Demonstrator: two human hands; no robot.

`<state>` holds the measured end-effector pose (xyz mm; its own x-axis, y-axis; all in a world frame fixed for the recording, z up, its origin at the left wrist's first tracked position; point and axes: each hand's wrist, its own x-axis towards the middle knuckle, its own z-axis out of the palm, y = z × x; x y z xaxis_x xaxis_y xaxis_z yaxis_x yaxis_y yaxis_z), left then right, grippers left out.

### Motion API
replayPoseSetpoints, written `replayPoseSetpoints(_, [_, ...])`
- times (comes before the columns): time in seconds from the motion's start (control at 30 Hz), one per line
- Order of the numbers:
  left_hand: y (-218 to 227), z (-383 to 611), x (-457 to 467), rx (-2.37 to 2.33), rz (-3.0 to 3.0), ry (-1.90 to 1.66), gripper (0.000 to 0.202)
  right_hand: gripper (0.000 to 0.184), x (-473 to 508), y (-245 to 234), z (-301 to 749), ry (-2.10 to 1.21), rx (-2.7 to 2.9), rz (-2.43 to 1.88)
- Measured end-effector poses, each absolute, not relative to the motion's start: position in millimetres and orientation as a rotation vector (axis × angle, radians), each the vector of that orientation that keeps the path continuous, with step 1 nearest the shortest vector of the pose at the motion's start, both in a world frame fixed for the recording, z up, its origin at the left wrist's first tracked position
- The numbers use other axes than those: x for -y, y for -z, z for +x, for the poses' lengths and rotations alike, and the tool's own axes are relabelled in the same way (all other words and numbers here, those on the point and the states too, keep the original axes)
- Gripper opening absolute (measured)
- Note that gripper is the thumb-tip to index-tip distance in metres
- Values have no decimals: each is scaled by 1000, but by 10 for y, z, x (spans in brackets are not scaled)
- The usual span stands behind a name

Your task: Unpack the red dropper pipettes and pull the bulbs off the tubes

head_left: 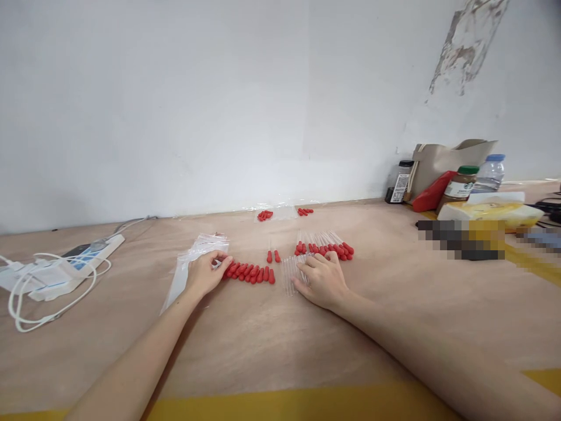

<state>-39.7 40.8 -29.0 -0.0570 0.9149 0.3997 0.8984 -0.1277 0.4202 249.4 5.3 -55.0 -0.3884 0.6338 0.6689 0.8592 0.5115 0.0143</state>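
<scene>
My left hand (207, 271) is at the left end of a row of red rubber bulbs (250, 273). Its thumb and index finger are curled together in a pinch at the endmost bulb, partly hiding it. My right hand (323, 280) lies palm down, fingers spread, over a row of clear thin tubes (289, 275) and touches some of them. Just beyond it are several droppers (324, 248), red bulbs fitted on clear tubes. Two more droppers (273, 256) lie apart between the hands. Under and beside my left hand are clear plastic bags (180, 279).
Near the wall, more red bulbs (265, 216) lie by a clear bag (284, 213). At left is a power strip (79, 269) with looped white cables (55, 316). At right stand a beige bag (447, 166), a green-lidded jar (458, 188), a water bottle (489, 175) and a tissue pack (495, 213).
</scene>
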Motion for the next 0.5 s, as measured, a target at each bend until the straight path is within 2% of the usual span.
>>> replayPoseSetpoints(0.3, [362,-487,-466,-2031,2040,-1032,42,37,-40,529,2502,382,2184,-1229])
replayPoseSetpoints(0.5, [286,-481,-450,-2095,2046,-1095,40,37,-28,483,2517,380,2128,-1232])
